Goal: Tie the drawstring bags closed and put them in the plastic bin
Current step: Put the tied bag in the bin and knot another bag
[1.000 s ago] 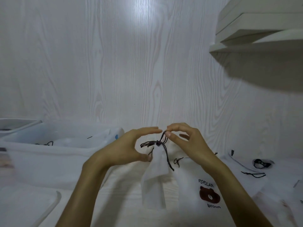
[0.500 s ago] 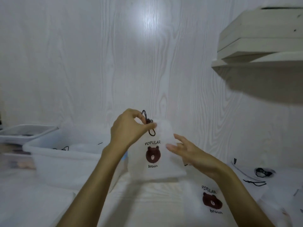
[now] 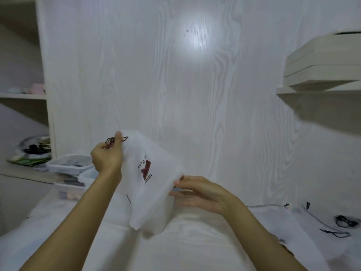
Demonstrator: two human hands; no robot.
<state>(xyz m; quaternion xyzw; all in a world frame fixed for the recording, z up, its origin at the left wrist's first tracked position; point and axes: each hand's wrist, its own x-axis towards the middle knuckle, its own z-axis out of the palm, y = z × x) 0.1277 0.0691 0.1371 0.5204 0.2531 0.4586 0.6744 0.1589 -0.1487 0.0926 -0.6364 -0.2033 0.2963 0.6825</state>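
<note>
While the left hand (image 3: 106, 157) grips the gathered neck of a white drawstring bag (image 3: 154, 184), the bag hangs tilted in the air, its body slanting down and to the right from that hand. Black drawstring (image 3: 115, 140): bunched in loops at the top of the left hand, thumb pressed against it. Print on the bag: a brown bear with lettering, turned sideways. Right hand (image 3: 197, 192): below and right of the left, fingers fairly straight, thumb and fingertips touching the bag's lower right edge; whether it pinches the cloth I cannot tell. Plastic bin (image 3: 68, 165): clear, just left of the left hand and behind its forearm, blurred, contents unclear. Counter (image 3: 195, 241): white, beneath both forearms. More white bags (image 3: 304, 227): lying flat to the right of the right forearm, with loose black cords (image 3: 343, 222) on them. Shelf (image 3: 320, 89): on the wall well above the right hand, stacked pale boards on it.
</note>
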